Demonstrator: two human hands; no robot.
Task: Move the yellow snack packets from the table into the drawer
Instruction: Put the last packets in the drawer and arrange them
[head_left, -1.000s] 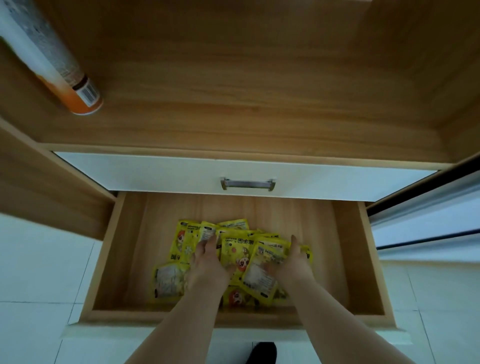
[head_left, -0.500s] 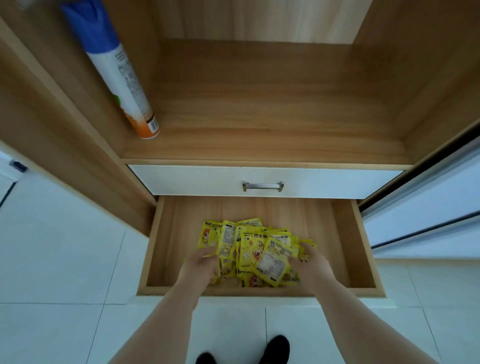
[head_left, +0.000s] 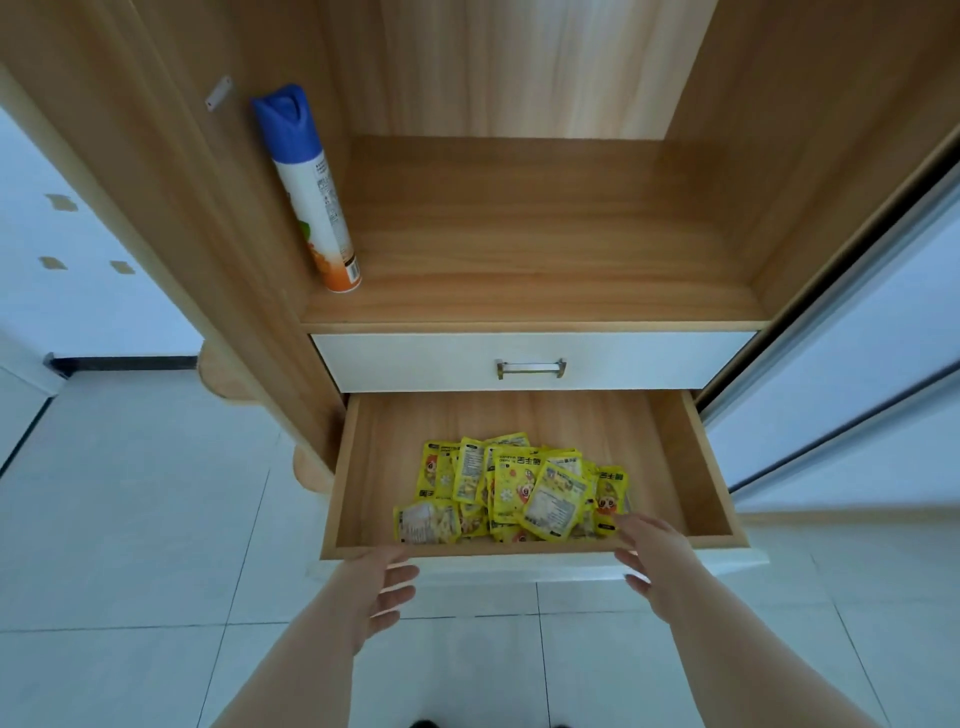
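Several yellow snack packets (head_left: 511, 488) lie in a loose pile near the front of the open wooden drawer (head_left: 363, 467), the lower of two. My left hand (head_left: 371, 590) hangs in front of the drawer's front edge with its fingers spread and holds nothing. My right hand (head_left: 652, 556) is at the front right of the drawer, fingers relaxed and empty, its fingertips just short of the pile's right side. Neither hand touches a packet.
Above the open drawer is a closed white drawer with a metal handle (head_left: 530, 368). A blue-capped spray can (head_left: 311, 192) stands on the left of the wooden shelf (head_left: 545, 249) above it. White floor tiles (head_left: 130, 519) lie around the cabinet, and a sliding door (head_left: 857, 364) is at the right.
Both hands have let go of the packets and pulled back out of the drawer toward me. The view has risen and widened, showing more of the cabinet.
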